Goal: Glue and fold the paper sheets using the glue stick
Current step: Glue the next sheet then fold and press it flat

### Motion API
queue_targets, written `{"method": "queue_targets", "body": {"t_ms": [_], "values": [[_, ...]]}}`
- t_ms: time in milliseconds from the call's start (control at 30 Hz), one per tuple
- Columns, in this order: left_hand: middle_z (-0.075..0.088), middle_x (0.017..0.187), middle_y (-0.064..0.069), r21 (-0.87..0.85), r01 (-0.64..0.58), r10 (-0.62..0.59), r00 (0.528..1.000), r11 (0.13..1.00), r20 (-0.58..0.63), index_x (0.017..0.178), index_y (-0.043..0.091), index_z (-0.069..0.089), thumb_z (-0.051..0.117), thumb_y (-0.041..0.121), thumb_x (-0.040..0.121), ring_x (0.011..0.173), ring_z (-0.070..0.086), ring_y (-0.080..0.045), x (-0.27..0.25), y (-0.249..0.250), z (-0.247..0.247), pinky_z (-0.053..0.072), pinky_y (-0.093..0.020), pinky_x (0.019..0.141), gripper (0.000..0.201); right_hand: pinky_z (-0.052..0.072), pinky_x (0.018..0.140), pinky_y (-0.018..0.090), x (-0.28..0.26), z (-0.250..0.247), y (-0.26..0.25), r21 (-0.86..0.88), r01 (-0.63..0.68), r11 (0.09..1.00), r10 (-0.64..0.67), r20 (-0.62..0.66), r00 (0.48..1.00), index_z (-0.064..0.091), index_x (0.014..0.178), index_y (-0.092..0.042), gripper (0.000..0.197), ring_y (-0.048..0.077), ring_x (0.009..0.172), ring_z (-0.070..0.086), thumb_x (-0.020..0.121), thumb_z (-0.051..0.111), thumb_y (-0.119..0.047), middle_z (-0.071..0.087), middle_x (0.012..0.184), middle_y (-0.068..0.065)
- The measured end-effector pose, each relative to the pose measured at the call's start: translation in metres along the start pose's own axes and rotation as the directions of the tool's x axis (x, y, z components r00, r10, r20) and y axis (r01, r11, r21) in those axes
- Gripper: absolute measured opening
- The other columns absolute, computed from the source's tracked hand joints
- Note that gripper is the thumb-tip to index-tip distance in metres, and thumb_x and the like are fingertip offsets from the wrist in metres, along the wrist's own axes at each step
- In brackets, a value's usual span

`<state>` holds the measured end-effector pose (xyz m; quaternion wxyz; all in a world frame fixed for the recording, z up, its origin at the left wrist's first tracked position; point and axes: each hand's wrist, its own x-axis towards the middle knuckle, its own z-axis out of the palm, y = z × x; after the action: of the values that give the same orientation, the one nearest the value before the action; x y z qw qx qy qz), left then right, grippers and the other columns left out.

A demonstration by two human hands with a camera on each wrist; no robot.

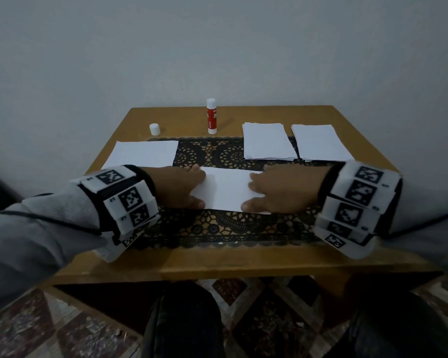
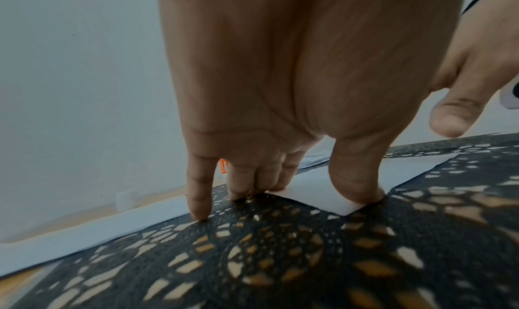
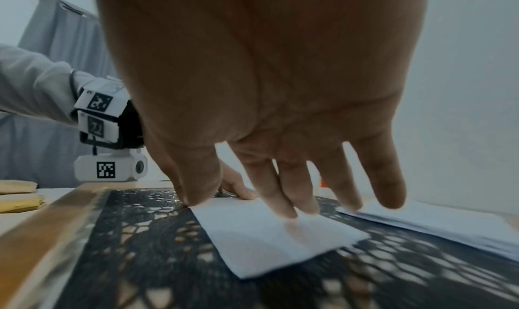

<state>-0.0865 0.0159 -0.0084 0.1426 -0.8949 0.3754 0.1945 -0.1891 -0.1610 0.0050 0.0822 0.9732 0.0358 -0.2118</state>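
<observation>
Folded paper: a white sheet (image 1: 228, 190) lies flat on the black lace mat (image 1: 210, 226), in the middle of the wooden counter (image 1: 217, 264).
Left hand: the left hand (image 1: 177, 186) presses down on the left end of the folded paper. Its fingers (image 2: 356, 180) are mostly straight, tips down on the paper edge and the mat. It holds nothing.
Right hand: the right hand (image 1: 277, 191) presses on the right end of the same paper. Its fingers (image 3: 283, 194) are spread wide and straight, tips touching the sheet.
Glue stick: the red and white glue stick (image 1: 211, 116) stands upright at the back of the counter, well apart from both hands.
Cap: a small white cap (image 1: 154, 129) stands to the left of the glue stick.
Other paper: one sheet (image 1: 145, 153) lies at the back left. Two stacks (image 1: 268, 142) (image 1: 318, 143) lie side by side at the back right.
</observation>
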Motion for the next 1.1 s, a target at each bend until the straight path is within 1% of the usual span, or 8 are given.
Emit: {"method": "queue_targets", "body": {"t_ms": [67, 167, 300, 400, 533, 667, 933, 1100], "values": [[0.008, 0.160, -0.006, 0.007, -0.001, 0.002, 1.000, 1.000, -0.009, 0.150, 0.017, 0.014, 0.047, 0.052, 0.094, 0.139, 0.033, -0.026, 0.002, 0.000, -0.001, 0.029, -0.036, 0.111, 0.074, 0.045, 0.099, 0.045, 0.012, -0.004, -0.010, -0.027, 0.026, 0.999, -0.027, -0.052, 0.998, 0.046, 0.133, -0.009, 0.069, 0.030, 0.120, 0.051, 0.093, 0.037, -0.064, 0.047, 0.141, 0.013], [0.010, 0.160, -0.007, 0.017, -0.009, 0.009, 1.000, 1.000, -0.010, 0.149, 0.017, 0.016, 0.047, 0.053, 0.093, 0.136, 0.036, -0.026, 0.003, -0.001, -0.002, 0.032, -0.036, 0.109, 0.074, 0.024, 0.114, 0.046, 0.025, -0.001, -0.021, -0.008, 0.029, 1.000, -0.029, 0.027, 0.999, 0.006, 0.154, -0.010, 0.084, 0.033, 0.147, 0.012, 0.095, 0.037, -0.061, 0.003, 0.163, 0.006], [0.014, 0.159, -0.008, 0.027, -0.013, 0.014, 1.000, 1.000, -0.023, 0.149, 0.016, 0.017, 0.047, 0.053, 0.093, 0.133, 0.039, -0.026, 0.004, -0.002, -0.001, 0.034, -0.035, 0.107, 0.073, 0.012, 0.120, 0.048, 0.027, 0.010, -0.008, 0.096, 0.032, 0.995, -0.038, 0.063, 0.997, -0.009, 0.154, -0.016, 0.086, 0.029, 0.149, -0.008, 0.095, 0.033, -0.062, -0.015, 0.162, -0.001], [0.033, 0.150, -0.008, 0.009, -0.029, 0.029, 0.998, 1.000, -0.055, 0.147, 0.014, 0.022, 0.053, 0.049, 0.092, 0.126, 0.045, -0.024, 0.006, 0.001, -0.002, 0.039, -0.033, 0.102, 0.072, 0.008, 0.121, 0.044, 0.022, 0.017, 0.006, 0.128, 0.018, 0.992, -0.027, 0.073, 0.997, -0.011, 0.154, -0.017, 0.087, 0.027, 0.149, -0.010, 0.094, 0.033, -0.063, -0.017, 0.161, 0.000], [0.027, 0.153, -0.003, -0.091, -0.080, 0.073, 0.994, 0.993, -0.079, 0.150, 0.018, 0.017, 0.068, 0.037, 0.086, 0.137, 0.032, -0.021, 0.013, 0.007, -0.012, 0.031, -0.035, 0.111, 0.084, 0.006, 0.121, 0.047, 0.022, 0.019, 0.013, 0.145, -0.018, 0.989, 0.007, 0.074, 0.997, -0.011, 0.154, -0.022, 0.091, 0.028, 0.149, -0.010, 0.090, 0.035, -0.068, -0.017, 0.161, 0.001], [0.030, 0.152, 0.001, -0.215, -0.127, 0.110, 0.990, 0.968, -0.089, 0.149, 0.023, 0.022, 0.071, 0.031, 0.083, 0.136, 0.033, -0.020, 0.023, 0.016, -0.019, 0.028, -0.029, 0.107, 0.082, 0.008, 0.121, 0.045, 0.021, 0.019, 0.013, 0.173, -0.002, 0.985, -0.006, 0.045, 0.999, -0.007, 0.155, -0.021, 0.091, 0.029, 0.149, -0.007, 0.090, 0.039, -0.067, -0.013, 0.162, 0.002], [0.036, 0.148, 0.001, -0.301, -0.149, 0.108, 0.983, 0.942, -0.151, 0.144, 0.030, 0.030, 0.071, 0.039, 0.082, 0.129, 0.039, -0.021, 0.026, 0.007, -0.005, 0.033, -0.032, 0.105, 0.075, 0.009, 0.120, 0.041, 0.027, 0.022, 0.016, 0.235, 0.015, 0.972, -0.008, -0.033, 0.999, 0.002, 0.155, -0.020, 0.095, 0.025, 0.149, -0.003, 0.087, 0.047, -0.067, -0.005, 0.163, 0.004], [0.024, 0.156, 0.004, -0.297, -0.137, 0.105, 0.987, 0.945, -0.122, 0.149, 0.026, 0.025, 0.068, 0.048, 0.081, 0.138, 0.029, -0.019, 0.023, 0.009, -0.007, 0.025, -0.029, 0.108, 0.084, 0.016, 0.117, 0.045, 0.025, 0.019, 0.018, 0.193, -0.024, 0.981, 0.033, -0.041, 0.999, 0.008, 0.155, -0.024, 0.078, 0.032, 0.148, 0.005, 0.094, 0.042, -0.059, 0.004, 0.162, 0.012]]}}
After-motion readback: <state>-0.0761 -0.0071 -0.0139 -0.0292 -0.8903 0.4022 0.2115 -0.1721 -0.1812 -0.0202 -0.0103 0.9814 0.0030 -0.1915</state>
